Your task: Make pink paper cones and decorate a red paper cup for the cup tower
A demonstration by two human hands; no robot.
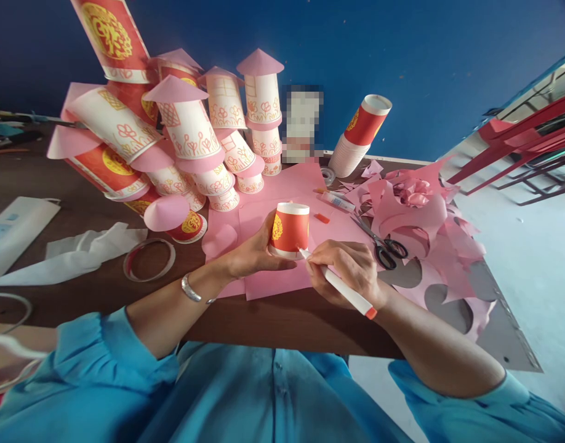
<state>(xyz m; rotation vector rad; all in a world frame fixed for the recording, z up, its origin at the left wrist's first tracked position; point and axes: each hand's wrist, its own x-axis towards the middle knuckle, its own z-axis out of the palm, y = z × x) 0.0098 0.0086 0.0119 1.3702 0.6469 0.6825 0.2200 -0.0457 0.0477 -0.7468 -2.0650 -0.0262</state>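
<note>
My left hand (259,247) grips a red and white paper cup (292,229) with a yellow emblem, its thumb and fingers around the cup's left side and base. My right hand (349,271) holds a white marker pen (344,288) with an orange end. The pen's tip meets the cup near its lower edge, or hovers just off it; I cannot tell which. Beneath both hands lie pink paper sheets (273,280). A small orange pen cap (322,218) rests on the paper right of the cup.
Paper-cup towers with pink cone roofs (260,63) crowd the back left. A stack of cups (351,154) leans at the back. Scissors (379,241) lie right, beside pink paper scraps (416,212). A tape roll (149,259) sits left. A blue wall (425,74) stands behind.
</note>
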